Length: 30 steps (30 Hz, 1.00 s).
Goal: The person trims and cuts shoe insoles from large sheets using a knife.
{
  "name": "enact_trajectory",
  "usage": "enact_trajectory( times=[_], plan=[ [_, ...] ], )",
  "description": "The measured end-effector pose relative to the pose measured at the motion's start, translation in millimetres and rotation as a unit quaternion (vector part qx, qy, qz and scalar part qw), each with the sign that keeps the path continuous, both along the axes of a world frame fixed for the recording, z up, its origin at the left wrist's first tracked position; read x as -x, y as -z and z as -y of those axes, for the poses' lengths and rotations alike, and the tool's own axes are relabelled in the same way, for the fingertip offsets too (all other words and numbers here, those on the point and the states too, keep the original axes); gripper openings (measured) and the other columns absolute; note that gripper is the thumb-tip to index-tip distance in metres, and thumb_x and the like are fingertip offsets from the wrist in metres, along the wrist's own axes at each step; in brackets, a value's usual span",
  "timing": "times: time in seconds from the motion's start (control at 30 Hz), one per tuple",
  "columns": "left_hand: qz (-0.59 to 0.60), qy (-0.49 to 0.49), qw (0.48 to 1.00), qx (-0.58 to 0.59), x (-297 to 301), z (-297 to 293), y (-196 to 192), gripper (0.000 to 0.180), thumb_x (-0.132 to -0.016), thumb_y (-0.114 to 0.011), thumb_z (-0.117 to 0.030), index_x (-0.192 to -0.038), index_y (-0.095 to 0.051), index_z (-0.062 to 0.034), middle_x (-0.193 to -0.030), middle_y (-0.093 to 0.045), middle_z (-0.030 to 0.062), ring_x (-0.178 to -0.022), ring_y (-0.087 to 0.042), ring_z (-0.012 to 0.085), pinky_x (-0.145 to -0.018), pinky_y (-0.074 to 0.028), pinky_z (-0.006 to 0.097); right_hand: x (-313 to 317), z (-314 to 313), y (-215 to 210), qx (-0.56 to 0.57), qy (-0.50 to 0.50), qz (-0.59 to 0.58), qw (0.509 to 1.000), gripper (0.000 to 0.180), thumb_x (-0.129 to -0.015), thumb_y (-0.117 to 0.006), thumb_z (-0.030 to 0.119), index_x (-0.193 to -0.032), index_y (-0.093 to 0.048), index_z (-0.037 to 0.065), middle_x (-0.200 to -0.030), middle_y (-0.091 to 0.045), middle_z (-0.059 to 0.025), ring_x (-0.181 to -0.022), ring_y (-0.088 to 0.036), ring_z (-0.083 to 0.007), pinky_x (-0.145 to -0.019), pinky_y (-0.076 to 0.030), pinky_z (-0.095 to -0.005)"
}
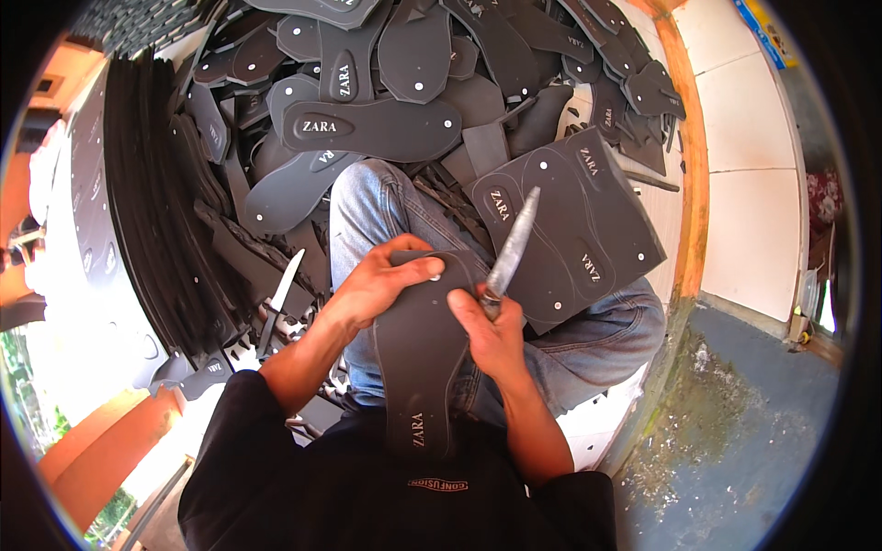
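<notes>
A tall stack of dark foam sheets [147, 202] stood on edge at the far left, and just to its right a second knife [280, 296] lay loose among black offcuts. The left hand [381, 280] was curled over the toe end of a black foam shoe sole [418, 354], thumb on top and fingers wrapped under its edge, gripping it firmly. The sole ran lengthwise down the person's lap, over the jeans [386, 207], its heel end toward the body. The right hand [491, 335] was closed tight around the handle of a knife [511, 248], blade pointing up and away, while touching the sole's right edge. Behind the blade a punched foam sheet [588, 230] rested on the right knee. A heap of cut soles [386, 101] filled the floor beyond.
</notes>
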<state>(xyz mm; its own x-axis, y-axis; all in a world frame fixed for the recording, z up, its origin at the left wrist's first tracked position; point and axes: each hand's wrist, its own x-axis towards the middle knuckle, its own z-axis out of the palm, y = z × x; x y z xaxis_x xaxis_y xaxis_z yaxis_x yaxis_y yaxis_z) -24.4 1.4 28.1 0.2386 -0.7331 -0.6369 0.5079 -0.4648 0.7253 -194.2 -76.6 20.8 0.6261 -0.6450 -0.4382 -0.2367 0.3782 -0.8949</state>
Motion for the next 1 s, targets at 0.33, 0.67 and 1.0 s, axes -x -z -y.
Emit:
enact_trajectory(
  times=[0.33, 0.67, 1.0],
  plan=[
    [-0.045, 0.020, 0.999, -0.007, 5.9, 2.3, -8.2, 0.031, -0.079, -0.071, -0.033, -0.082, -0.065, -0.0022, -0.067, -0.063, 0.0026, -0.054, -0.059, 0.0078, -0.048, -0.046, 0.020, 77.6, -1.1, 3.4, 0.273, -0.117, -0.233, 0.926, 0.038, -0.083, -0.066, 0.028, -0.062, -0.049, 0.001, -0.046, -0.046, -0.0144, -0.043, -0.051, -0.0322, -0.044, -0.038, -0.0379],
    [0.036, 0.100, 0.994, -0.025, 17.3, 17.7, -12.9, 0.033, -0.076, -0.074, -0.031, -0.083, -0.065, -0.0001, -0.066, -0.062, 0.0013, -0.056, -0.056, 0.0064, -0.052, -0.045, 0.020, 56.8, 20.8, 10.5, 0.338, -0.155, -0.215, 0.903, 0.024, -0.081, -0.063, 0.021, -0.077, -0.061, -0.003, -0.065, -0.058, -0.0243, -0.066, -0.058, -0.0428, -0.059, -0.044, -0.0444],
    [-0.007, -0.444, 0.876, 0.187, -25.5, 3.9, 5.8, 0.015, -0.084, -0.062, -0.012, -0.096, -0.059, -0.0037, -0.088, -0.062, 0.0083, -0.085, -0.062, 0.0175, -0.078, -0.053, 0.030, 58.7, 81.8, 11.3, 0.069, 0.183, -0.140, 0.971, 0.031, -0.088, -0.061, 0.023, -0.065, -0.052, 0.003, -0.052, -0.041, 0.0043, -0.044, -0.039, -0.0045, -0.041, -0.030, -0.0232]
  ],
)
